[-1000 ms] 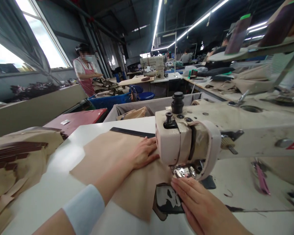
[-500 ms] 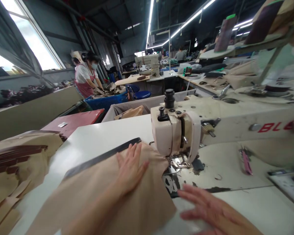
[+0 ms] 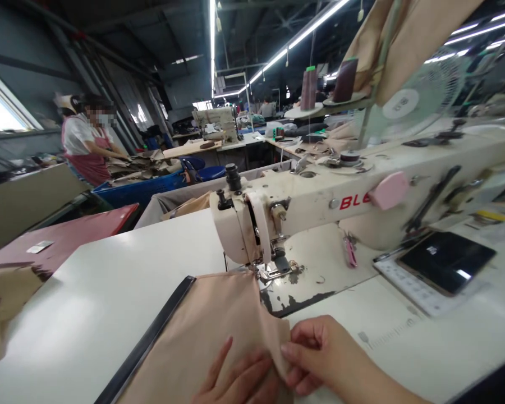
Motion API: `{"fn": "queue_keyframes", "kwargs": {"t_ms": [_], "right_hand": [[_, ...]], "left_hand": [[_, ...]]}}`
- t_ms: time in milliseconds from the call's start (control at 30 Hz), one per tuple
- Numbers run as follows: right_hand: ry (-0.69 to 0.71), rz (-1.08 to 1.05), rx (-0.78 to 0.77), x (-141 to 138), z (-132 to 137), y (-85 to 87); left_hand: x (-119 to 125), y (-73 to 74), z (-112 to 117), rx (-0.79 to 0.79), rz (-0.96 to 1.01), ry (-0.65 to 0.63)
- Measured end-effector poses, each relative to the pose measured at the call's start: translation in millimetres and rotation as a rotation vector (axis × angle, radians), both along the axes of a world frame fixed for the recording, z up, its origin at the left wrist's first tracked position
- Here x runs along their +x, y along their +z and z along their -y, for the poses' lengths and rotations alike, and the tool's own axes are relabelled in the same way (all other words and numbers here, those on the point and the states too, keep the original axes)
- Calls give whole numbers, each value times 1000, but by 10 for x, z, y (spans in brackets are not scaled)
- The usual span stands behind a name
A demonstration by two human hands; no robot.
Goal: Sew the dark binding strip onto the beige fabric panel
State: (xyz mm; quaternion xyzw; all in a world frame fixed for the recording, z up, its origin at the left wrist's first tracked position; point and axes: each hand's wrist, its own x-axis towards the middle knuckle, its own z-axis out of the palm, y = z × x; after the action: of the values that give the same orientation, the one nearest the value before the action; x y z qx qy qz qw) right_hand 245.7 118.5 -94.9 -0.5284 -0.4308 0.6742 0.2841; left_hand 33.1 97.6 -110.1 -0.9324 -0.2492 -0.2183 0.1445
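Note:
A beige fabric panel with a dark strip along its left edge lies on the white table, its far corner at the presser foot of the cream sewing machine. My left hand rests flat on the fabric near the bottom edge of the view. My right hand pinches the fabric's right edge between thumb and fingers, just in front of the worn needle plate.
A control panel with a dark screen lies to the right. A small fan and thread cones stand behind the machine. A person works at a blue bin at left. A beige stack sits at far left.
The fabric has been pulled back toward me and away from under the machine head. My right hand went from lying flat on the table to pinching the fabric's edge. The view swung right.

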Motion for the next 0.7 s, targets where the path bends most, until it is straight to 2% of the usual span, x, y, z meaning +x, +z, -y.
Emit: {"fn": "queue_keyframes", "kwargs": {"t_ms": [100, 200, 267, 333, 433, 600, 700], "right_hand": [[-18, 17, 58, -41, 7, 5], [-23, 40, 97, -44, 11, -31], [-8, 37, 101, -36, 6, -76], [15, 19, 94, -26, -4, -124], [26, -8, 85, -6, -24, -173], [13, -56, 70, -47, 9, -236], [101, -138, 77, -214, 114, -337]], "left_hand": [[33, 80, -162, -208, 154, 64], [168, 281, -378, -501, 151, 155], [267, 400, -503, -693, 137, 142], [333, 462, -586, -805, 148, 122], [356, 447, -638, -857, 163, 127], [313, 300, -649, -840, 264, 160], [291, 224, -670, -782, 334, 231]]}}
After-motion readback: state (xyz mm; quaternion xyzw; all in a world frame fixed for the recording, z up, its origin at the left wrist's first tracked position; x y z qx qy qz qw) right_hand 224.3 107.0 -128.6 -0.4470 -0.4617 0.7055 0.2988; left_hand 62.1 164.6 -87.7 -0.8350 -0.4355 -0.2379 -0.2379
